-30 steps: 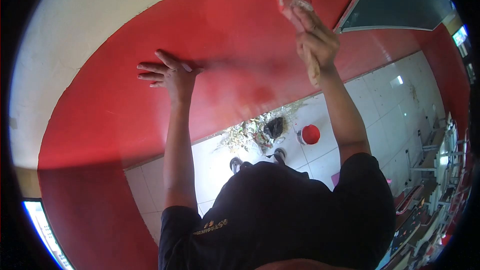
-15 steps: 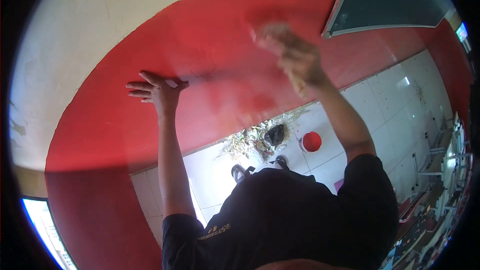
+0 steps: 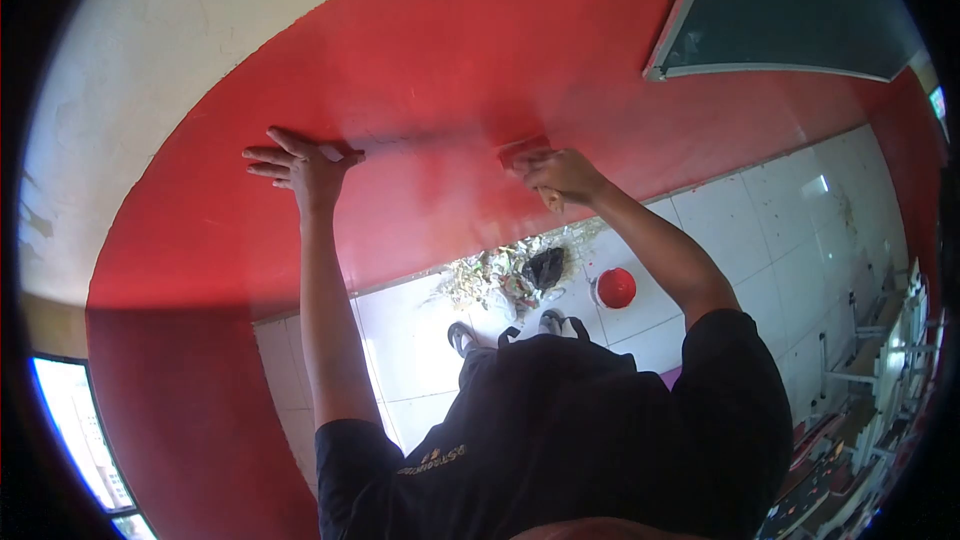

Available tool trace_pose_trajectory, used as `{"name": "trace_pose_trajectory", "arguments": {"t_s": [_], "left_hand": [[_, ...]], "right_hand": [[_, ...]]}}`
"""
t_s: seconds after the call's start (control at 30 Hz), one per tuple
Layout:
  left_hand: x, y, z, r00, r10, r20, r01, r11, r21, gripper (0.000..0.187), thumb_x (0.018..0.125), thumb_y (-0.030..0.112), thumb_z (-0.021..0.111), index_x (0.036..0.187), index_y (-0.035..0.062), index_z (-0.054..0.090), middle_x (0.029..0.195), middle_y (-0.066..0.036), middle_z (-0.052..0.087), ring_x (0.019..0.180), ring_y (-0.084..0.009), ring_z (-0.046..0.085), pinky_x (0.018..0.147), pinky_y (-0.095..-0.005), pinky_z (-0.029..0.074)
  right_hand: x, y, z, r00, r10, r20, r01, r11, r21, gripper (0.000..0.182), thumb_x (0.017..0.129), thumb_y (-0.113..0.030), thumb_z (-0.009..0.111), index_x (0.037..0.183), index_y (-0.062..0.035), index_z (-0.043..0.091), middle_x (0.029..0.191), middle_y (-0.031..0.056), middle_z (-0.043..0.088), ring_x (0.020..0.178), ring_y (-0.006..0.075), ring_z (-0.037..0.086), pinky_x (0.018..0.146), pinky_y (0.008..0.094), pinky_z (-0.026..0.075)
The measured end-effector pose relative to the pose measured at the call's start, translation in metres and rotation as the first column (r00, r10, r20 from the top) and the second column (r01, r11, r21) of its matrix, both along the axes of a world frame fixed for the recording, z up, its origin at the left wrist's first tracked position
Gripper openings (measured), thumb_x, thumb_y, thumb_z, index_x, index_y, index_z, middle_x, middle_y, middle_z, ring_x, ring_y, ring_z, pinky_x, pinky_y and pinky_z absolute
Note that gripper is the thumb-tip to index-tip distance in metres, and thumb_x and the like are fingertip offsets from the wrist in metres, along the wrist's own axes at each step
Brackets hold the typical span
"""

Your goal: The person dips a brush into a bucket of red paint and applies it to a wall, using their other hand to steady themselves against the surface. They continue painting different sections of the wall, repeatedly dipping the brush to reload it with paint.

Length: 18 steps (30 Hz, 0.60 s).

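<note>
My right hand [image 3: 565, 177] grips a paintbrush [image 3: 527, 152] with a wooden handle, its red-coated bristle end against the red wall [image 3: 420, 70]. The handle's end sticks out below my fingers. Farther left, my left hand [image 3: 308, 168] lies on the same wall with its fingers spread and holds nothing. Between the two hands runs a faint dark streak on the wall. Down on the floor stands a bucket of red paint [image 3: 615, 288].
Paint scraps and debris [image 3: 490, 280] lie along the wall's foot, with a black plastic bag [image 3: 545, 268] among them. A framed green board [image 3: 790, 10] hangs upper right. Furniture [image 3: 880, 360] stands on the right of the tiled floor [image 3: 740, 230]. Cream wall [image 3: 200, 30] lies above the red.
My right hand has brought the paintbrush down and slightly left along the wall. My left hand stays spread on the wall, and the view has shifted a little.
</note>
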State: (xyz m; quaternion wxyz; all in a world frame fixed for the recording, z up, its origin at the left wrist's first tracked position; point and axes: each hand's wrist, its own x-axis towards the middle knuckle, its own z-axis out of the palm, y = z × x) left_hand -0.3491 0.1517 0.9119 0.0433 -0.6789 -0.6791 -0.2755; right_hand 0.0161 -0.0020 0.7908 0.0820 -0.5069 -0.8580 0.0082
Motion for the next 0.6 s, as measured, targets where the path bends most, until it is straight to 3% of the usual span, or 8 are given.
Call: {"name": "trace_pose_trajectory", "arguments": {"t_s": [0.07,0.1,0.17,0.3,0.47,0.53,0.57,0.6], "left_hand": [[0.004,-0.003,0.004,1.0,-0.003,-0.003,0.003,1.0,-0.015,0.166,0.049,0.049,0.099,0.151,-0.0048,-0.021,0.147,-0.047,-0.03,0.135,-0.0706,-0.02,0.106,-0.0764,0.025],[0.005,-0.004,0.006,1.0,0.011,-0.001,-0.011,1.0,-0.016,0.166,0.049,0.049,0.099,0.151,-0.0048,-0.021,0.147,-0.047,-0.03,0.135,-0.0706,-0.02,0.106,-0.0764,0.025],[0.006,-0.007,0.009,0.999,0.011,-0.041,-0.012,0.999,-0.033,0.165,0.05,0.052,0.098,0.151,-0.0071,-0.019,0.146,-0.048,-0.029,0.135,-0.0715,-0.019,0.106,-0.0757,0.026],[0.005,-0.004,0.006,0.997,0.028,-0.065,-0.028,1.0,0.005,0.163,0.052,0.053,0.097,0.152,-0.0078,-0.016,0.146,-0.049,-0.028,0.135,-0.0713,-0.019,0.106,-0.0747,0.027],[0.003,-0.006,0.007,1.0,-0.02,-0.006,0.02,1.0,-0.017,0.16,0.053,0.051,0.097,0.152,-0.0071,-0.014,0.145,-0.049,-0.03,0.134,-0.072,-0.02,0.106,-0.0768,0.023],[0.002,-0.004,0.006,1.0,-0.018,0.001,0.018,1.0,-0.023,0.16,0.053,0.05,0.097,0.152,-0.0071,-0.014,0.144,-0.049,-0.031,0.133,-0.0724,-0.021,0.106,-0.0774,0.022],[0.001,-0.003,0.006,1.0,-0.024,0.006,0.025,0.999,-0.03,0.159,0.054,0.05,0.097,0.152,-0.0072,-0.014,0.144,-0.049,-0.032,0.133,-0.0727,-0.021,0.106,-0.078,0.021],[0.0,-0.002,0.005,1.0,-0.024,0.005,0.024,0.999,-0.034,0.159,0.054,0.05,0.097,0.152,-0.0072,-0.014,0.144,-0.049,-0.032,0.133,-0.0727,-0.021,0.106,-0.078,0.021]], "right_hand": [[-0.001,0.0,0.055,0.93,0.24,-0.279,-0.078,0.87,0.487,0.009,0.081,-0.022,0.064,0.077,-0.0142,0.065,0.134,-0.0023,0.065,0.124,0.021,0.062,0.099,0.0385,0.054],[-0.003,-0.001,0.082,0.927,0.252,-0.278,-0.091,0.87,0.485,0.009,0.081,-0.022,0.064,0.077,-0.0142,0.065,0.134,-0.0023,0.065,0.124,0.021,0.062,0.099,0.0385,0.054],[-0.009,-0.005,0.125,0.965,0.169,-0.199,0.065,0.584,0.809,0.012,0.082,-0.022,0.064,0.073,-0.0131,0.063,0.135,0.003,0.065,0.126,0.0239,0.061,0.101,0.0432,0.052],[-0.015,0.007,0.135,0.956,0.15,-0.25,0.13,0.549,0.825,0.014,0.081,-0.022,0.063,0.071,-0.0134,0.061,0.139,0.0063,0.061,0.131,0.0247,0.057,0.103,0.0456,0.051],[-0.038,0.014,-0.027,0.999,-0.014,0.053,-0.026,0.739,0.673,0.009,0.082,-0.024,0.062,0.077,-0.0174,0.065,0.143,-0.0008,0.058,0.126,0.0225,0.06,0.097,0.0401,0.055],[-0.055,0.014,-0.041,0.993,0.089,-0.072,-0.063,0.95,0.305,0.011,0.083,-0.026,0.06,0.083,-0.018,0.068,0.139,-0.0024,0.061,0.121,0.019,0.063,0.091,0.0389,0.057],[-0.055,0.018,-0.045,0.993,0.092,-0.074,-0.066,0.951,0.302,0.011,0.083,-0.026,0.06,0.083,-0.018,0.068,0.139,-0.0024,0.061,0.121,0.019,0.063,0.091,0.0389,0.057],[-0.056,0.021,-0.02,0.994,0.02,-0.11,-0.01,0.995,0.094,0.01,0.082,-0.024,0.061,0.085,-0.0182,0.069,0.135,-0.0022,0.064,0.118,0.018,0.065,0.087,0.0388,0.058]]}}
